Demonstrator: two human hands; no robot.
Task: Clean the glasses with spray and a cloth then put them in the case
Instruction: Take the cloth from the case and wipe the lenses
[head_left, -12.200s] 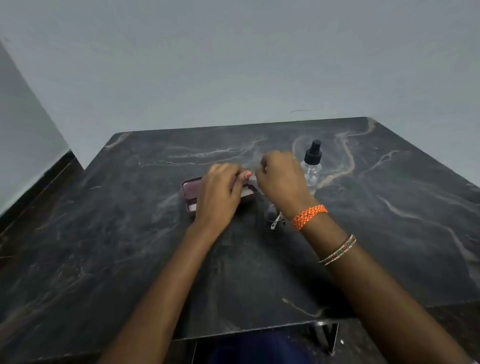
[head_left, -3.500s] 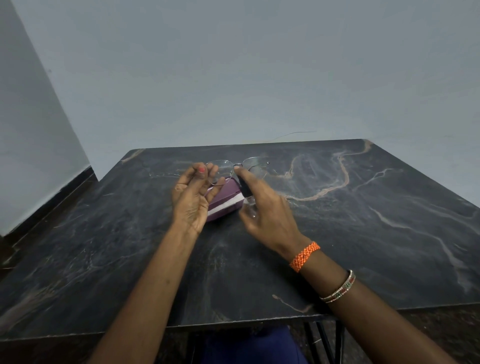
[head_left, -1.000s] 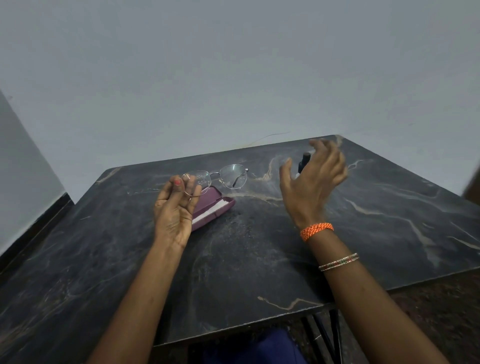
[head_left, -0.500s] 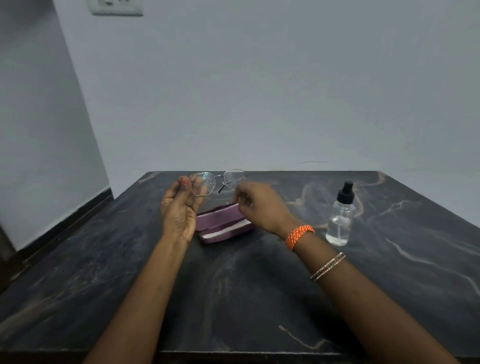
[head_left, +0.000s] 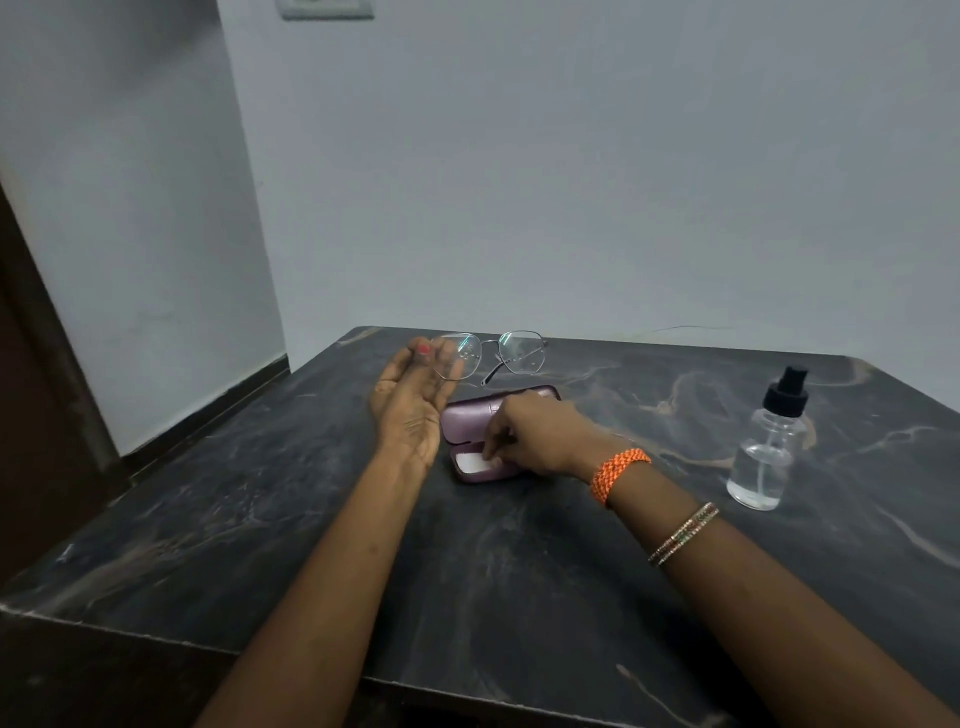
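Spray bottle (head_left: 763, 457) now set down right. Left hand (head_left: 410, 410) pinching glasses (head_left: 488, 353); right hand (head_left: 530, 436) reaching into case (head_left: 467, 415), probably pinching cloth (head_left: 470, 461). Wiping coming next.

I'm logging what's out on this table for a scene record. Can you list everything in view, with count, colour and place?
glasses: one pair, thin metal frame, clear lenses, held up above the table's far side
case: one, purple, open, at the table's middle
cloth: one, white, inside the case
spray bottle: one, clear with black top, upright at right
table: one, dark marble with pale veins
wall plate: one, pale, top of wall
bracelets: orange band plus thin bangles, right wrist
left hand: raised, fingers pinch the glasses' left lens rim
right hand: fingers pinch the cloth in the case
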